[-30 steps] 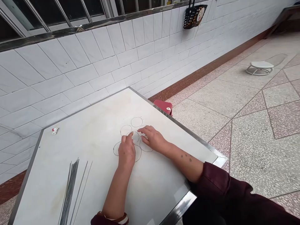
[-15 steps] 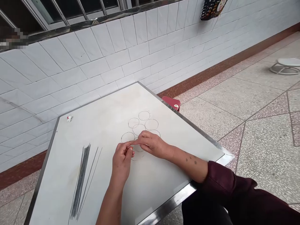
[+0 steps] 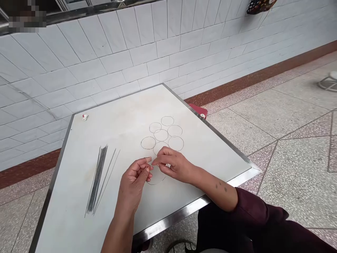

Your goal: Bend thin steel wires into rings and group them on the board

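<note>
Wire ring [image 3: 156,184]: at your hands, toward the table's [image 3: 181,212] near edge; cannot tell whether lifted. Your left hand [image 3: 137,174] pinches it with thumb and fingers; your right hand [image 3: 172,163] is curled beside, grip not clear. Other rings [image 3: 160,141] lie toward the far corner, wires [image 3: 98,181] toward the left edge.

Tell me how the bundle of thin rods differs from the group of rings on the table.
The rods are straight, while the rings are round. Most rods lie packed closely side by side; the rings are spread out in a cluster, with some overlapping. The rods lie farther left on the table than the rings. Both are thin and dark.
</note>
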`<state>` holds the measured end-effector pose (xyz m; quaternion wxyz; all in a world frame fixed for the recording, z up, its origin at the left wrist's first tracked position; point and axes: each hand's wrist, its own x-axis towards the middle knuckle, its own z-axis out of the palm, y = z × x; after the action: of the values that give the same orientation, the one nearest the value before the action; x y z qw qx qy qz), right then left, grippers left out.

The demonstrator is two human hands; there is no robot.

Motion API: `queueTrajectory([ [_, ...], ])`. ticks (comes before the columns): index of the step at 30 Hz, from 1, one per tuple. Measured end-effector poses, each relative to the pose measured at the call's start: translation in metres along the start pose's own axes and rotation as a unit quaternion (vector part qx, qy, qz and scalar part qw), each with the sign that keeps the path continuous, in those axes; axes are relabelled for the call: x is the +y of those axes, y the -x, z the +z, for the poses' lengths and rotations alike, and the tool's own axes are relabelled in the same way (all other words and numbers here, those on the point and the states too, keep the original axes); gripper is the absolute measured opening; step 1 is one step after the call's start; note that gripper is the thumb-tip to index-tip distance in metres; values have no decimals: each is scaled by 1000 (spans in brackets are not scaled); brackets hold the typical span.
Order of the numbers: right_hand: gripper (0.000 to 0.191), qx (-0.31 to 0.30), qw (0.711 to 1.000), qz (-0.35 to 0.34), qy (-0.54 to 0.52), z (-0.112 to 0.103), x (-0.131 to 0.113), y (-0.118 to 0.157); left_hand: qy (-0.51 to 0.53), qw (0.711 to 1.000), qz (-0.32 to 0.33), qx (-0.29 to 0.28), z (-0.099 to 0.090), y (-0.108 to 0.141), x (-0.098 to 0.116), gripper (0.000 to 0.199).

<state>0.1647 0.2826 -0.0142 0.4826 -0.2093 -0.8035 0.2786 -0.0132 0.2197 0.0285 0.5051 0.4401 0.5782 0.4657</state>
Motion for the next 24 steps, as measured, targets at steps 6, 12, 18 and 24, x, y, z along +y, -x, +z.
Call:
queueTrajectory([
  [6,29,-43,999,-24,13,1,-13,2,-7,1000,4,4,-2,17,-2,26],
  [12,14,-80,996,-20,-18,-1,-25,1,5,1000,10,4,-7,30,-1,30],
  [18,7,-104,994,6,-27,2,-36,0,17,1000,13,22,-6,45,1,34],
  [24,4,-134,990,-6,-41,-1,-45,-3,48,999,-17,-1,-6,54,0,35],
])
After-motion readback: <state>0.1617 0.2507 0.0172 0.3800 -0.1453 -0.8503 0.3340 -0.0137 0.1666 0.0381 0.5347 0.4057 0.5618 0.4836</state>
